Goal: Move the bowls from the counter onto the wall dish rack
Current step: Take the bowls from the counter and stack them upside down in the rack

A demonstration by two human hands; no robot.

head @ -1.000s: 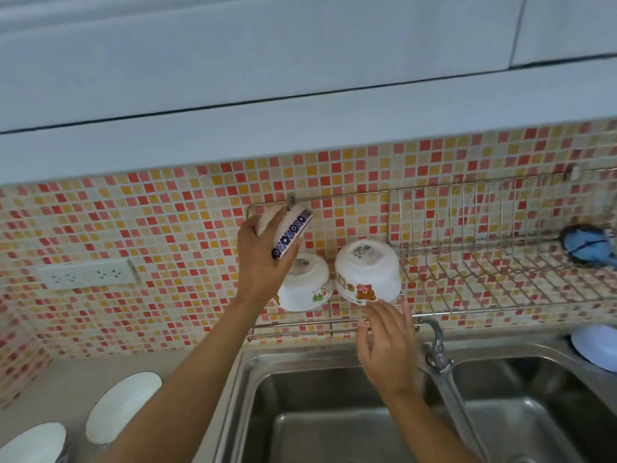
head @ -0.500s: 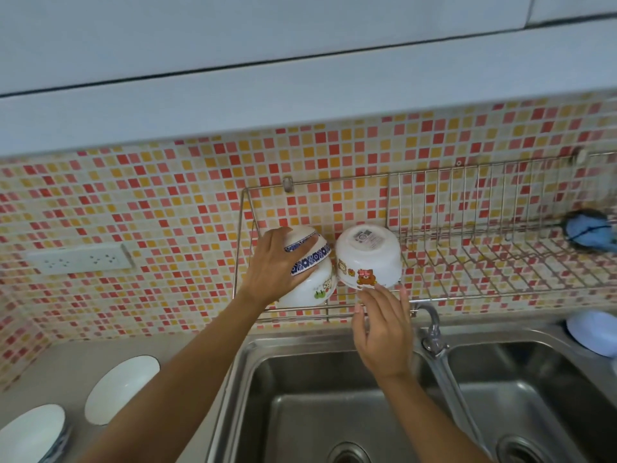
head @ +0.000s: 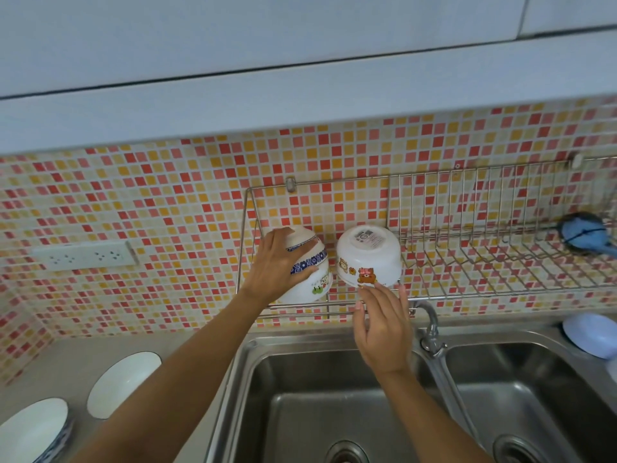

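Looking nearest first: below and left of the left forearm, two bowls remain on the counter [head: 60, 362], one plain white bowl [head: 124, 384] and, at the frame's lower-left edge, a blue-trimmed bowl [head: 31, 432] that may be a stack; cannot tell. Both are well apart from either hand. The sink [head: 334, 406] lies under both forearms.

Right hand [head: 384, 329]: fingers loosely spread, holding nothing. Fingertips [head: 379, 289] sit just under the rim of the bear-print bowl [head: 369, 259]; actual contact cannot be confirmed. That bowl is upside down on the wall dish rack [head: 467, 262], directly above this hand.

Left hand [head: 278, 265]: closed around the blue-patterned bowl [head: 307, 252], palm on its left flank, thumb over the top. The bowl is inverted and nested on a second white bowl [head: 312, 287] with a green print, which sits just below the hand on the rack's left end.

Change over the last second: the blue-patterned bowl was held up near the rack's top rail, tilted on edge; it has come down and now rests capped over the green-print bowl. The right hand has barely moved.

Judgement: the placement is essentially made, only the release remains. Three bowls are then racked, with at least two on the counter to go. Risk: the stacked bowl looks slightly tilted and could slip when the grip opens.

Farther right of both hands, a blue object [head: 584, 233] rests on the rack.
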